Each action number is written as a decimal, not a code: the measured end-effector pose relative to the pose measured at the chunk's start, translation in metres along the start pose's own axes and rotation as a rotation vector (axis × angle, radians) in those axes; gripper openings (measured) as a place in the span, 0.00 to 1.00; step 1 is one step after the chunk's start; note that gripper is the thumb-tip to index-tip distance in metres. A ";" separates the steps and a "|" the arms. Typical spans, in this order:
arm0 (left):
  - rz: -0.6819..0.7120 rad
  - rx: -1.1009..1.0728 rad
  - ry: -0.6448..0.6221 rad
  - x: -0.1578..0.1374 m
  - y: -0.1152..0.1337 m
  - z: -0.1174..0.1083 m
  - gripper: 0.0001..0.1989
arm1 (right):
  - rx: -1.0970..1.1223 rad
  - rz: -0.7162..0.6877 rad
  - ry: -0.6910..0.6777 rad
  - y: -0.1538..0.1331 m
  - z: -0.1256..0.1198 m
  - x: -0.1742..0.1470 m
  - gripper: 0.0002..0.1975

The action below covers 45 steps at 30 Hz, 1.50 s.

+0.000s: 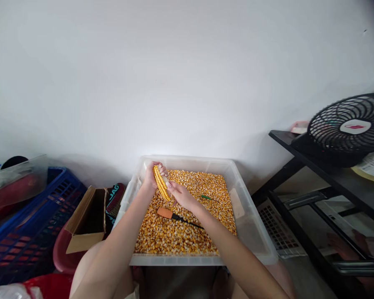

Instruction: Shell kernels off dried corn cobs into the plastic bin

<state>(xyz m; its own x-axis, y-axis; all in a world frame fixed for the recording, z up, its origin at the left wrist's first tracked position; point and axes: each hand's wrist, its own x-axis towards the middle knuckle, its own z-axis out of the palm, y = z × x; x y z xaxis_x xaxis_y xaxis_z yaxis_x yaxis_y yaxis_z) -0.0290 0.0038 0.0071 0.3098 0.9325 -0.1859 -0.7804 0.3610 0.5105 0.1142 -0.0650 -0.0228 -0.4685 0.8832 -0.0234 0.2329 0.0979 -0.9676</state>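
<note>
A partly stripped corn cob [161, 184] is held slanted over a translucent plastic bin [257, 232] of loose kernels. Yellow rows still cover the side facing me, while a pale bare strip shows on its right. My left hand [150, 176] is wrapped round the upper part of the cob. Against its right side, my right hand [180, 194] grips with the thumb pressed on the bare strip; some of its fingers are hidden. Below the hands, on the corn kernels [174, 238], lies a tool with an orange handle [164, 213] and dark shaft. A thin green-handled tool [207, 197] rests farther right.
A white wall [187, 83] rises behind the bin. On the right, a black fan [352, 124] stands on a dark metal rack [302, 153]. To the left are an open cardboard box [85, 243], a red basin [60, 253] and a blue plastic crate [28, 224].
</note>
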 end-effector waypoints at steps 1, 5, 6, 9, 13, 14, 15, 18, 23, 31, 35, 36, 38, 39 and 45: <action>-0.004 0.021 -0.006 -0.001 -0.002 0.003 0.12 | -0.021 -0.005 0.022 -0.002 0.000 0.000 0.25; -0.057 0.096 -0.049 -0.006 -0.014 0.013 0.12 | -0.161 -0.069 0.053 -0.007 -0.001 -0.003 0.21; -0.071 0.112 -0.064 -0.007 -0.016 0.014 0.12 | -0.183 -0.085 0.040 -0.007 -0.001 -0.004 0.19; -0.107 0.143 -0.118 -0.010 -0.015 0.016 0.12 | -0.233 -0.102 0.015 -0.004 0.000 -0.004 0.19; -0.147 0.131 -0.153 -0.013 -0.010 0.015 0.14 | -0.327 -0.100 0.033 -0.003 0.001 -0.005 0.20; -0.151 0.122 -0.155 -0.014 -0.010 0.014 0.15 | -0.365 -0.107 0.034 -0.004 0.001 -0.005 0.19; -0.152 0.114 -0.159 -0.014 -0.010 0.013 0.16 | -0.408 -0.118 0.034 -0.004 0.001 -0.005 0.19; -0.136 0.097 -0.198 -0.012 -0.011 0.007 0.16 | -0.540 -0.157 0.034 -0.007 0.001 -0.006 0.19; -0.105 0.058 -0.257 -0.010 -0.014 -0.002 0.14 | -0.683 -0.186 0.037 -0.007 0.003 -0.006 0.19; -0.110 0.060 -0.211 -0.011 -0.015 -0.002 0.16 | -0.751 -0.189 0.045 0.003 0.003 -0.003 0.19; -0.128 0.065 -0.174 -0.013 -0.015 -0.002 0.16 | -0.754 -0.209 0.023 0.000 0.002 -0.004 0.19; -0.150 0.067 -0.162 -0.013 -0.014 -0.002 0.17 | -0.736 -0.212 0.017 0.000 0.002 -0.004 0.19; -0.177 0.070 -0.132 -0.013 -0.013 -0.002 0.17 | -0.641 -0.212 0.028 -0.001 0.001 -0.005 0.20; -0.171 0.072 -0.118 -0.012 -0.012 -0.001 0.17 | -0.557 -0.199 0.038 -0.001 0.000 -0.004 0.22; 0.222 -0.072 0.137 0.002 -0.011 0.002 0.11 | 0.339 0.142 0.137 0.005 -0.004 0.010 0.30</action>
<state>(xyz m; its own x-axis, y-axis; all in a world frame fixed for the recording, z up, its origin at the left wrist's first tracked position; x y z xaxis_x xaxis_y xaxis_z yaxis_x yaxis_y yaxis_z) -0.0192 0.0014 0.0032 0.0547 0.9802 -0.1904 -0.8594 0.1433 0.4908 0.1139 -0.0545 -0.0266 -0.3286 0.9323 -0.1511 -0.0188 -0.1664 -0.9859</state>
